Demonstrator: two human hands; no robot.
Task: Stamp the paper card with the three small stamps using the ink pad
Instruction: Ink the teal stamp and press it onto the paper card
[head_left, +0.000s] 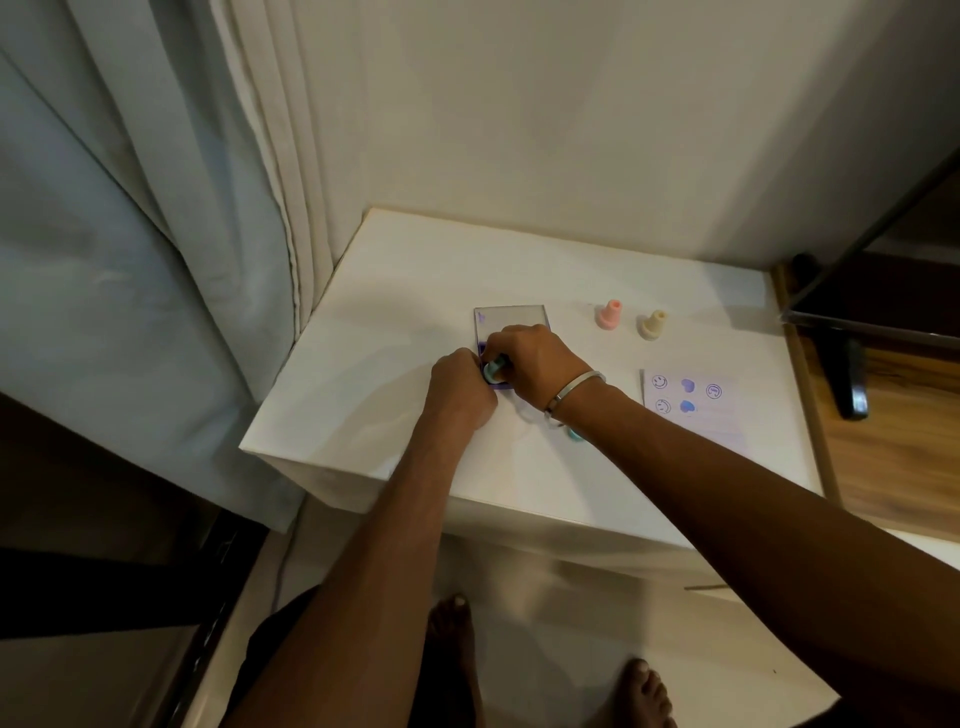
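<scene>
Your right hand (530, 364) grips the teal stamp (493, 368) at the near end of the ink pad (511, 318), its lid open. Your left hand (460, 389) is closed against the pad's near edge, apparently steadying it; exact contact is hidden. The hands touch. Paper card (691, 402) lies well right, five prints on it. Pink stamp (609, 314) and cream stamp (652, 325) stand idle behind it. Press straight down, no rocking, keep the pad pinned, then lift vertically so the face inks evenly
</scene>
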